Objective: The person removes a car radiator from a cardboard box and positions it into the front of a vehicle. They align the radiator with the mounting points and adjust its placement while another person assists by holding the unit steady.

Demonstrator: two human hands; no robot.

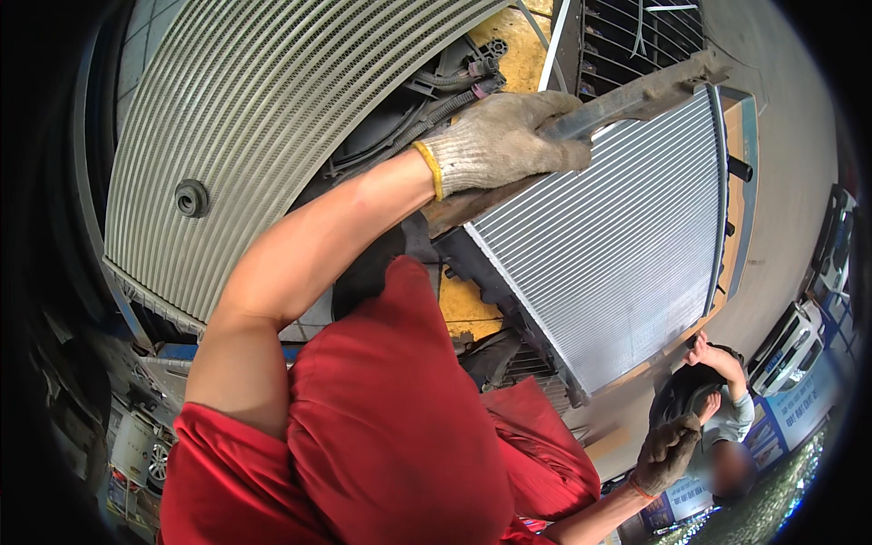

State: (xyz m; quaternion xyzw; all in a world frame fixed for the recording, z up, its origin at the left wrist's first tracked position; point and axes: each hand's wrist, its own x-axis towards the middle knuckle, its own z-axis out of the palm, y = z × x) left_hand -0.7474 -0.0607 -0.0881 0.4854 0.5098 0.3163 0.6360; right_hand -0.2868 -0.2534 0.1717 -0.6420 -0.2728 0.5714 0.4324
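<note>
My left hand (pixel 513 141), in a dirty white knit glove with a yellow cuff, is closed round a long, grimy grey-brown bar (pixel 627 100). The bar lies across one end of a silver finned radiator (pixel 609 245) with black side tanks. Away at the lower right, beyond the radiator's near corner, my right hand (pixel 668 454) wears a darker soiled glove. Its fingers are curled in, and whatever they may hold cannot be made out. Black corrugated hoses and a connector (pixel 486 77) sit just beyond my left wrist.
A large ribbed, finned panel (pixel 245 109) with a black rubber grommet (pixel 191 198) fills the upper left. Yellow board (pixel 468 300) and cardboard (pixel 747 136) show near the radiator. At lower right another person's hands (pixel 713 359) are close to the radiator's corner. White car parts (pixel 790 350) stand farther right.
</note>
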